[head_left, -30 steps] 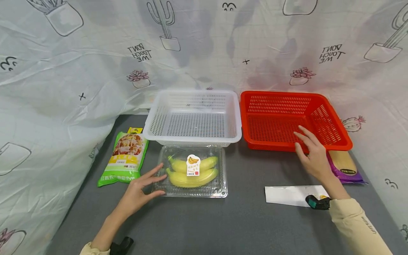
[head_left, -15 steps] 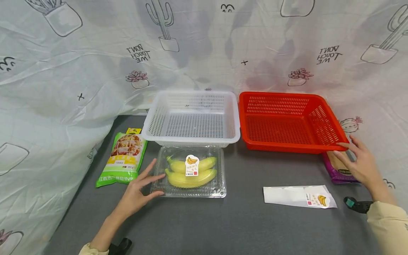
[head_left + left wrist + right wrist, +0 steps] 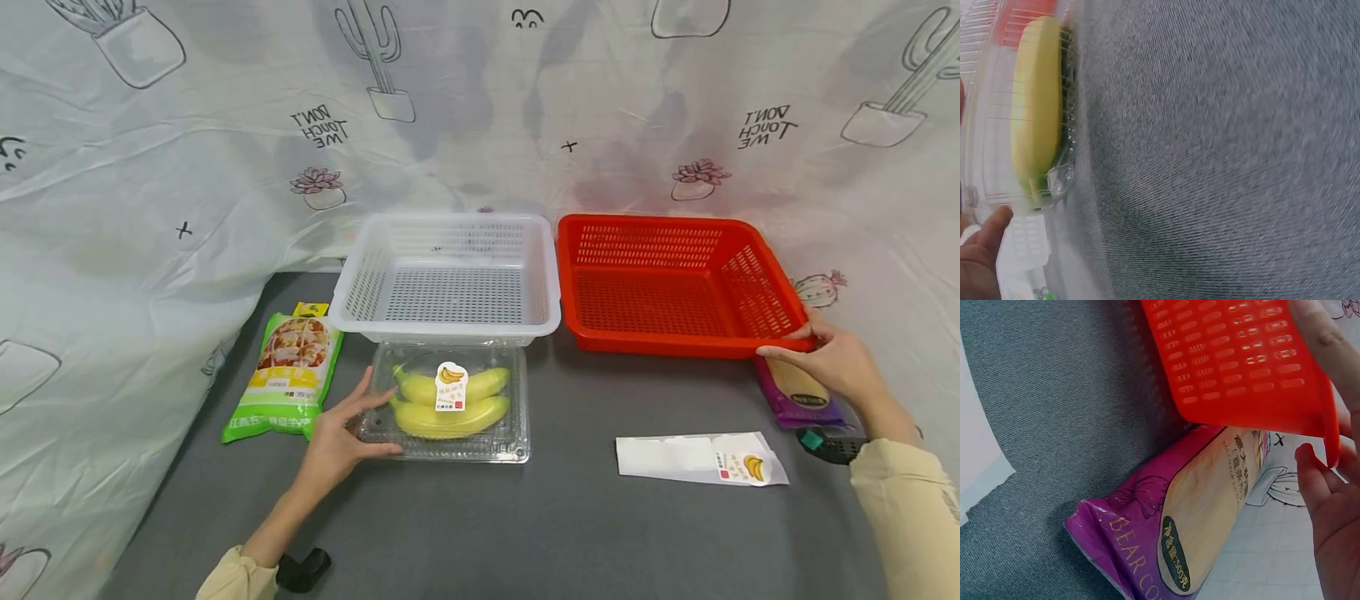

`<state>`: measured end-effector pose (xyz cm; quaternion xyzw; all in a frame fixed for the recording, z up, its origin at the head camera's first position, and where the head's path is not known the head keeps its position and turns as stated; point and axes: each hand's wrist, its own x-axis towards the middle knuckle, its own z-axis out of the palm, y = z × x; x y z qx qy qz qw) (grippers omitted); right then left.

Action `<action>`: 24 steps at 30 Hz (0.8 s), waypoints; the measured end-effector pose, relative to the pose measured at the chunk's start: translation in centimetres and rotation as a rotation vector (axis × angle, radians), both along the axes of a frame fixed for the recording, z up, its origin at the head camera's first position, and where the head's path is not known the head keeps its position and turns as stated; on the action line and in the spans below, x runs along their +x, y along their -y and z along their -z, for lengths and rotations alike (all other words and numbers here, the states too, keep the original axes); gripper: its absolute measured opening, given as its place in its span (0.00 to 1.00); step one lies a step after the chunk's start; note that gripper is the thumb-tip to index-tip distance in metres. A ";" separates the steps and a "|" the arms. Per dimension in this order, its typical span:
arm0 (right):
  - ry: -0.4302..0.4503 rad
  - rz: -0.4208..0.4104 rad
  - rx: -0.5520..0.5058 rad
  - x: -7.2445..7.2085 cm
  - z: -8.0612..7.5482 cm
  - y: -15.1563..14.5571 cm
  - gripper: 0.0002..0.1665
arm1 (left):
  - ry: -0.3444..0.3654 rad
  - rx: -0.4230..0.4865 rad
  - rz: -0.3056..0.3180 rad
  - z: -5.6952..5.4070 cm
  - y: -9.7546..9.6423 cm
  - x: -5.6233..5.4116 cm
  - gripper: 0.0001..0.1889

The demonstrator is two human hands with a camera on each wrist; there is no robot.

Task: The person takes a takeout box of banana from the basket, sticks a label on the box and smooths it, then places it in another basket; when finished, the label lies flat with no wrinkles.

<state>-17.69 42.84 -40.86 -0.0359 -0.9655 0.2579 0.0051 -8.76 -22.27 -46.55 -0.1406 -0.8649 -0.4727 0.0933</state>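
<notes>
My left hand [image 3: 341, 429] rests at the left end of a clear plastic box [image 3: 517, 433], fingers spread over its lid and thumb by the front corner. Inside lie yellow bananas [image 3: 450, 417] under a white label; one banana [image 3: 1038, 100] shows through the plastic in the left wrist view. Over on the right, my right hand [image 3: 840, 358] pinches the near right corner rim of a red plastic basket [image 3: 675, 343]. The right wrist view shows fingers on both sides of that rim. Beneath the corner lies a purple noodle bag [image 3: 1147, 500], partly hidden by the basket in the head view.
A white basket [image 3: 446, 329] stands beside the red one, right behind the box. A green food bag [image 3: 288, 375] lies at the left, with a small yellow packet [image 3: 311, 309] behind it. A white paper strip with a banana label [image 3: 675, 456] lies front right.
My right hand has moved right from over the red basket's front to its corner and taken hold of the rim. My left hand has shifted slightly further onto the box.
</notes>
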 end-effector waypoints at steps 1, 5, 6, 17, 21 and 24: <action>-0.004 0.005 -0.002 0.0 0.0 0.0 0.29 | -0.018 0.020 -0.010 -0.1 -0.1 0.1 0.35; -0.008 0.019 -0.007 -0.1 0.0 0.1 0.30 | -0.090 0.040 -0.043 -1.2 -1.0 0.9 0.31; -0.006 0.023 -0.009 0.0 0.0 0.2 0.31 | -0.109 0.032 -0.051 -1.7 -1.3 1.1 0.30; 0.090 0.077 -0.059 -0.1 -0.3 0.4 0.42 | -0.122 0.060 -0.043 -5.2 -3.2 2.3 0.22; 0.103 0.067 -0.019 -0.3 -0.4 0.3 0.46 | -0.128 0.039 -0.031 -5.2 -3.2 2.0 0.21; 0.085 0.057 0.016 -0.3 -0.5 0.2 0.47 | -0.121 0.018 -0.032 -5.6 -3.2 1.7 0.23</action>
